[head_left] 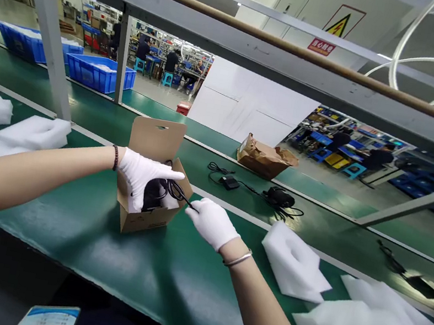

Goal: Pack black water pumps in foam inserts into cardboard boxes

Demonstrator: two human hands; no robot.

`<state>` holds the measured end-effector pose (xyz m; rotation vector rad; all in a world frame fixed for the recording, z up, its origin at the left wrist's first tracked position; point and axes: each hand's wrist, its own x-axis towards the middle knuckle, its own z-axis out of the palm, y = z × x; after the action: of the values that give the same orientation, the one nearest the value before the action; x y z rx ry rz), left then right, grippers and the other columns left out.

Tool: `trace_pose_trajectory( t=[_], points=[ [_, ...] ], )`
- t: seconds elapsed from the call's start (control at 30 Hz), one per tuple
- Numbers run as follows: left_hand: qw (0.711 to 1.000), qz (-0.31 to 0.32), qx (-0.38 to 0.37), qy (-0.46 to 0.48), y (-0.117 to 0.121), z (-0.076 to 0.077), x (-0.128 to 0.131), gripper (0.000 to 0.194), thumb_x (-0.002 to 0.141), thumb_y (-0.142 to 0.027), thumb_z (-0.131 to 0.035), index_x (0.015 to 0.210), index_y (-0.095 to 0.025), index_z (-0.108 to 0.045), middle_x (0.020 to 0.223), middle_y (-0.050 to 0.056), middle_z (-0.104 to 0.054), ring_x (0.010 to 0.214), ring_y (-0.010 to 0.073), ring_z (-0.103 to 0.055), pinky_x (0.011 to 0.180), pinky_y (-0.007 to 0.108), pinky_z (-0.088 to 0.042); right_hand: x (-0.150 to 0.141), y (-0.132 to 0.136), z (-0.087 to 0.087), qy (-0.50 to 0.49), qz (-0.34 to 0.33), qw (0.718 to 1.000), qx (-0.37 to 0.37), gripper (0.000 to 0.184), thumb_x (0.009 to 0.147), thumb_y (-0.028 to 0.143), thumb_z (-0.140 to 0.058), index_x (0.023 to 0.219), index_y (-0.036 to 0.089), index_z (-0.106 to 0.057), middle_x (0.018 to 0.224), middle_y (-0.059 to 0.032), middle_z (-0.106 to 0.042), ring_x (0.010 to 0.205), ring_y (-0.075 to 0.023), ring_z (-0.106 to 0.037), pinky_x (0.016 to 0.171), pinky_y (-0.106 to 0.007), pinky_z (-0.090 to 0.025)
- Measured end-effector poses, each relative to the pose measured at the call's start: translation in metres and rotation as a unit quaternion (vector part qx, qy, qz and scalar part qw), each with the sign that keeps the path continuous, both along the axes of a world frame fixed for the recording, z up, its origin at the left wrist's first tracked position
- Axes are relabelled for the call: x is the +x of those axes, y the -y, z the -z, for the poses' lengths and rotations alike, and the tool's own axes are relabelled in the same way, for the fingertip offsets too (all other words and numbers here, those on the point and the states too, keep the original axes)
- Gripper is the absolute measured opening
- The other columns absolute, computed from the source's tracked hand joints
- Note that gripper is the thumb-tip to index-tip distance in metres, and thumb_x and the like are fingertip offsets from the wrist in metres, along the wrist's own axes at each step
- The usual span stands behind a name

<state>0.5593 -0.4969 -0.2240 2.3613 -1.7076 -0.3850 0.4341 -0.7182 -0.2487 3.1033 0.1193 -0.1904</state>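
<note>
An open brown cardboard box (146,219) stands on the green bench with its lid flap raised at the back. Inside it lie a dark item, partly hidden, and white foam. My left hand (140,171), in a white glove, reaches over the box from the left, thumb and forefinger spread wide; its other fingers are hard to see. A looped black cable (176,191) rises from the box beside those fingertips. At the box's right edge, my white-gloved right hand (212,222) is closed on the cable's end.
White foam pieces (293,260) lie at right and left. Behind the box are a black adapter (229,182) with cords and a crumpled brown paper bag (265,157). A shelf beam (239,37) crosses above; blue bins (100,74) stand at back left.
</note>
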Motion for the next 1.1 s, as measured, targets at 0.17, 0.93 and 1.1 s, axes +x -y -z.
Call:
trace_pose_trajectory(
  t=[0.17, 0.93, 1.1],
  points=[
    [0.989, -0.124, -0.057, 0.05, 0.025, 0.016, -0.012, 0.117, 0.066, -0.067, -0.075, 0.156, -0.018, -0.02, 0.147, 0.021, -0.045, 0.135, 0.0404, -0.043, 0.108, 0.047, -0.04, 0.015, -0.016, -0.01, 0.044, 0.011, 0.993, 0.106, 0.014, 0.096, 0.025, -0.051, 0.096, 0.017, -0.063, 0.096, -0.0074, -0.071, 0.089, -0.0196, -0.066, 0.071, -0.025, -0.04],
    [0.973, -0.011, 0.033, 0.23, 0.019, 0.018, 0.006, 0.017, 0.084, -0.031, -0.057, 0.095, -0.022, -0.067, 0.091, 0.009, -0.07, 0.08, 0.0264, -0.065, 0.067, 0.035, -0.043, 0.066, -0.035, 0.001, -0.095, -0.072, 0.989, 0.086, 0.02, 0.092, 0.026, -0.052, 0.088, 0.017, -0.069, 0.087, -0.0061, -0.074, 0.078, -0.0178, -0.067, 0.066, -0.022, -0.043],
    [0.975, -0.019, 0.091, 0.2, 0.028, 0.025, 0.002, 0.018, 0.067, -0.016, -0.067, 0.085, -0.018, -0.072, 0.084, 0.013, -0.071, 0.085, 0.0316, -0.065, 0.075, 0.04, -0.047, 0.073, -0.05, -0.004, -0.125, -0.162, 0.979, 0.013, 0.018, 0.079, 0.022, -0.069, 0.095, 0.018, -0.076, 0.097, -0.0084, -0.075, 0.086, -0.0234, -0.068, 0.071, -0.026, -0.046]
  ],
)
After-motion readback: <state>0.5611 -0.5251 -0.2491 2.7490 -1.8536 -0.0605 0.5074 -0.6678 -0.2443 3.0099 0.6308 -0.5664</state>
